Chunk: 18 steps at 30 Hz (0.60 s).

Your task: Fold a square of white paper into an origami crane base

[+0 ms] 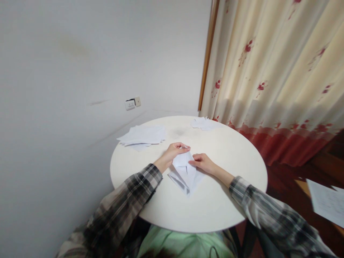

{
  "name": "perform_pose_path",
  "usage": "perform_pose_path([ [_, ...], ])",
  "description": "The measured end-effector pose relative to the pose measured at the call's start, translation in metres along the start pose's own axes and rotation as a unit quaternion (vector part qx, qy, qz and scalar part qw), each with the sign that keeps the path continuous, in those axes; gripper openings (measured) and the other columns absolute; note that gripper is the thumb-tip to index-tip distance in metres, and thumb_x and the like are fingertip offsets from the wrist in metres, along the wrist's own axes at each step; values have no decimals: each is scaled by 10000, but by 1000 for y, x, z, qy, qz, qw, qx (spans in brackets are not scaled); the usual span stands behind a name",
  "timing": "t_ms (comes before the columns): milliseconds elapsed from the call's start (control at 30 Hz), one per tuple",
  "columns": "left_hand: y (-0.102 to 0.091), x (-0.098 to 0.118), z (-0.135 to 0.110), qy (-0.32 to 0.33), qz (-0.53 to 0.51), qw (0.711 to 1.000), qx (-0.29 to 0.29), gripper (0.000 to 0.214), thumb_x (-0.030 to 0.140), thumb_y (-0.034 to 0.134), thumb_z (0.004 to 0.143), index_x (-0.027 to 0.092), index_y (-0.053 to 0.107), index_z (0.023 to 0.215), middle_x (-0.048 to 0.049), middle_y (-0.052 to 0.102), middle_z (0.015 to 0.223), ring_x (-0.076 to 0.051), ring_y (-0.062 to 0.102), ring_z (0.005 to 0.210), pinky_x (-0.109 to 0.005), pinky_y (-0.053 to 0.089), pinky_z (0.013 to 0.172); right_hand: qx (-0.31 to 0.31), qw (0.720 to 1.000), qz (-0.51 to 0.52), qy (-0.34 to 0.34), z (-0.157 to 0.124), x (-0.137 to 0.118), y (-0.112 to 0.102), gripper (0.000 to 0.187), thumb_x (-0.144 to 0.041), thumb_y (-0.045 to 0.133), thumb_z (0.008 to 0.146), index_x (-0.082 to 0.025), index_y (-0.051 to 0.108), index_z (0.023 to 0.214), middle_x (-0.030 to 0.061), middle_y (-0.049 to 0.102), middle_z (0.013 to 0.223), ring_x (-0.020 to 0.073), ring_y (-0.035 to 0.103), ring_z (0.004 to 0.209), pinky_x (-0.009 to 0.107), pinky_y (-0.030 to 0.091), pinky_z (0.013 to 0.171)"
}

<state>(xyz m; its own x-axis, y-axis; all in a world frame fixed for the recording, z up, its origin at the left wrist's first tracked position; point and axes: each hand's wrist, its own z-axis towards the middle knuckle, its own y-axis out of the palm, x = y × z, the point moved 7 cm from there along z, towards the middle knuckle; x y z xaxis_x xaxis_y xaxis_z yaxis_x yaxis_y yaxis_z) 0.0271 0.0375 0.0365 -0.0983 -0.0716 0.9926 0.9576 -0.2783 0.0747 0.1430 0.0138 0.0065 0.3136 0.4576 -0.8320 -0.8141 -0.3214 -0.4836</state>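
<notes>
A folded sheet of white paper [185, 172] stands partly raised over the middle of the round table, its pointed end toward me and a loose flap at its lower left. My left hand [176, 152] pinches its upper edge between thumb and fingers. At the paper's right side, my right hand [203, 162] grips the edge, thumb on the near face and fingers curled behind. Creases run down the paper's front. The side facing away is hidden.
The white round table [231, 200] stands against a wall with a power socket [130, 104]. A paper stack [145, 134] lies at back left, folded papers [202, 123] at the far edge. A curtain [268, 79] hangs at right; written sheets [326, 202] lie low right.
</notes>
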Motion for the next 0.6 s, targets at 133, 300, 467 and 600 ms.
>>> perform_pose_path([
  [133, -1, -4, 1, -20, -15, 1000, 2, 335, 286, 783, 461, 107, 628, 699, -45, 643, 741, -106, 554, 609, -213, 414, 558, 1, 1000, -2, -5, 0, -4, 0, 402, -464, 537, 717, -159, 432, 477, -25, 397, 566, 90, 350, 545, 228, 291, 532],
  [300, 1, -3, 0, -14, -24, 1000, 8, 367, 361, 778, 465, 111, 590, 656, -10, 610, 635, -90, 519, 530, -202, 379, 500, -1, 1000, 3, 0, 0, -3, 0, 402, -466, 538, 713, -157, 429, 480, -27, 396, 564, 88, 355, 550, 225, 286, 531],
  [467, 1, -1, 0, -6, -39, 999, 19, 376, 400, 765, 477, 129, 522, 571, -12, 615, 632, -82, 494, 506, -197, 349, 476, 4, 1000, 8, 0, 0, -2, 0, 382, -435, 547, 713, -153, 434, 480, -27, 406, 572, 88, 363, 553, 227, 283, 538],
  [600, 0, 2, 1, 20, -26, 999, 25, 350, 412, 738, 523, 118, 556, 579, -24, 619, 643, -82, 489, 520, -198, 345, 490, -1, 1000, 14, -3, 0, -4, 1, 374, -416, 551, 715, -153, 433, 475, -27, 404, 566, 87, 361, 550, 227, 279, 534],
])
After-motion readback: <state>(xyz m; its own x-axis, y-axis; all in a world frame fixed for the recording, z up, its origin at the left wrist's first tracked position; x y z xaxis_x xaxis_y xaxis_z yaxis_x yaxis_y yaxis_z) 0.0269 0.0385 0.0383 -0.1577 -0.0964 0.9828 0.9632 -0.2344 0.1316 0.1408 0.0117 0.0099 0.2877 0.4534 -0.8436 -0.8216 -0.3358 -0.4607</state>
